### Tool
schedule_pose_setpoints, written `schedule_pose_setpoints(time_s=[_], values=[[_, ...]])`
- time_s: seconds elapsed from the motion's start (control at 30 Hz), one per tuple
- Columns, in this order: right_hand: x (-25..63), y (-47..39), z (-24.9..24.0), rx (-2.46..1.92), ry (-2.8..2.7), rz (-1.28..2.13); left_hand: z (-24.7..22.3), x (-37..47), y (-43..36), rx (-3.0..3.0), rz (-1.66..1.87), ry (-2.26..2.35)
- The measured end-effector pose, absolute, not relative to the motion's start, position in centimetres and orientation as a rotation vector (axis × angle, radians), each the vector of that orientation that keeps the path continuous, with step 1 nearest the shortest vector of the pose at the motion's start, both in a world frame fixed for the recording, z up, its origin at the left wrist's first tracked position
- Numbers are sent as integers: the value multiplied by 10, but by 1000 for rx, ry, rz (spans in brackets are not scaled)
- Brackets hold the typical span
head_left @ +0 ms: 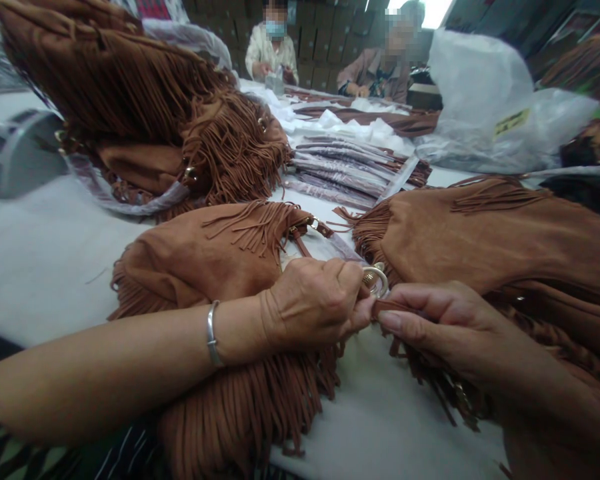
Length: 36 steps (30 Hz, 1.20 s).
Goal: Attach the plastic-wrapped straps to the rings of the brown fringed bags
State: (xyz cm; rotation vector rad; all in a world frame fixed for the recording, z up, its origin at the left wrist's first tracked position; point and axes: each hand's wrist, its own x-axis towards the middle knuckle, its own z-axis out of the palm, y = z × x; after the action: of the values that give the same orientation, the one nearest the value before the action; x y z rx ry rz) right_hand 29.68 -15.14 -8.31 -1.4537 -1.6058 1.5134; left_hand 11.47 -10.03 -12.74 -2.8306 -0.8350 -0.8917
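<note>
My left hand [323,300], with a silver bangle at the wrist, is closed at a brown leather strap beside a metal ring [379,281]. Facing it, my right hand [435,317] pinches the brown strap [396,306] between thumb and fingers. The ring stands just above the meeting point of both hands. Under my left arm lies a brown fringed suede bag [195,247], its wrapped handle [345,247] running toward the ring. What lies inside my left fist is mostly hidden.
Brown fringed bags [130,100] are piled at the back left, and another bag [500,233] lies right. Wrapped straps [340,167] and clear plastic bags [485,100] are farther back on the white table [45,267]. Two people [273,50] work across it.
</note>
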Motion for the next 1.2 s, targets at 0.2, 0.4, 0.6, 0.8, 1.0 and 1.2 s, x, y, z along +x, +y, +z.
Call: schedule_pose_setpoints(time_s=[0.2,0.4,0.6,0.8,1.0,1.2], values=[[293,-153,-88,-1470,-1408,1640,-129,113,-97,-2810,-857,-796],[293,-147,-83,-1449,-1774,1425,-131,111,-97,-2852,-818,-675],[279,-157,-86,-1719,-2085,610,-131,110,-96,-2830,-782,-775],[275,-160,-100,-1841,-2196,133,-130,112,-95,-2806,-695,-859],[274,-163,-101,-1827,-2259,-26,-130,112,-96,-2791,-709,-844],[269,-160,-109,-1865,-2290,-256,-130,111,-97,-2798,-762,-809]])
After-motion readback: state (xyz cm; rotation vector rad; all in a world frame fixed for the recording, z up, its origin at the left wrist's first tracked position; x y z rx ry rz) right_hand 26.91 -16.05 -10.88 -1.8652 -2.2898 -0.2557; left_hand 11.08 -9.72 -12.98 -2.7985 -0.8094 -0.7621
